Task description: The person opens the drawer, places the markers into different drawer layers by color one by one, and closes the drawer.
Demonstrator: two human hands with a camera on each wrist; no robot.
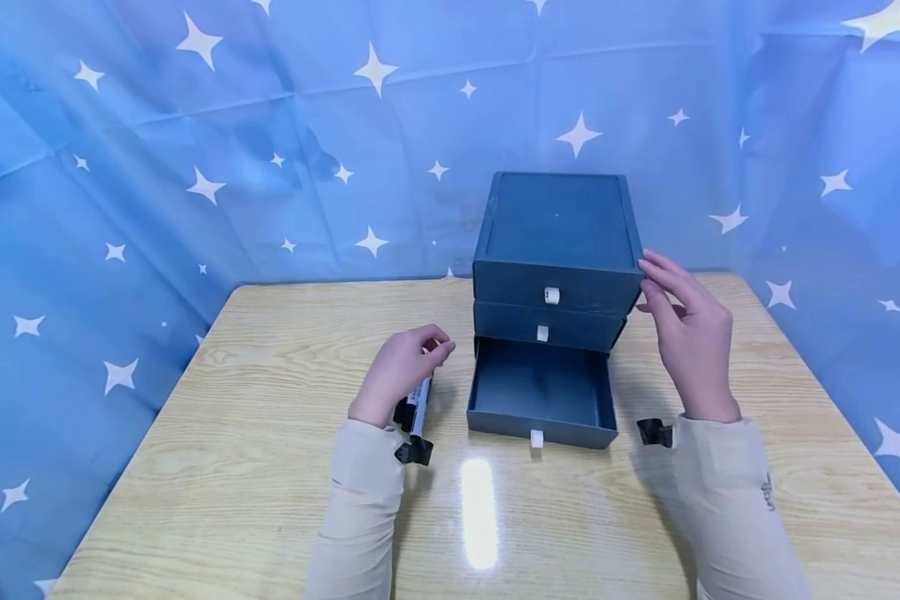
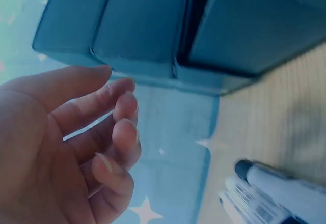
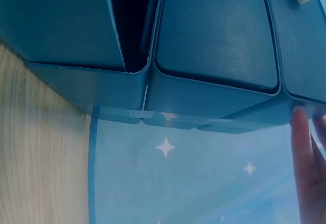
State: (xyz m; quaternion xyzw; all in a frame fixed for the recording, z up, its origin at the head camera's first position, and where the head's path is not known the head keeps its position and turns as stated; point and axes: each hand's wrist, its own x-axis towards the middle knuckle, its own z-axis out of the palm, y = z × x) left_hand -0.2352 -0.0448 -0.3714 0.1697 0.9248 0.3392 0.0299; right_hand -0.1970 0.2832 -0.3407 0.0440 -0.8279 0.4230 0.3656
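A dark blue three-drawer unit (image 1: 558,221) stands towards the back of the table. Its bottom drawer (image 1: 495,423) is pulled out with a bare floor inside; the upper two are closed. Fingertips of my right hand (image 1: 693,346) touch the right side of the unit's top section. My left hand (image 1: 393,375) hovers left of the unit with loosely curled fingers and nothing in them. Below it several markers (image 2: 277,191) with black caps lie on the table, partly hidden by that hand in the head view.
The wooden table (image 1: 270,392) reaches back to a blue star-patterned cloth (image 1: 307,208). White pull tabs (image 1: 536,438) stick out from the drawer fronts. Black straps (image 1: 415,452) hang by both wrists.
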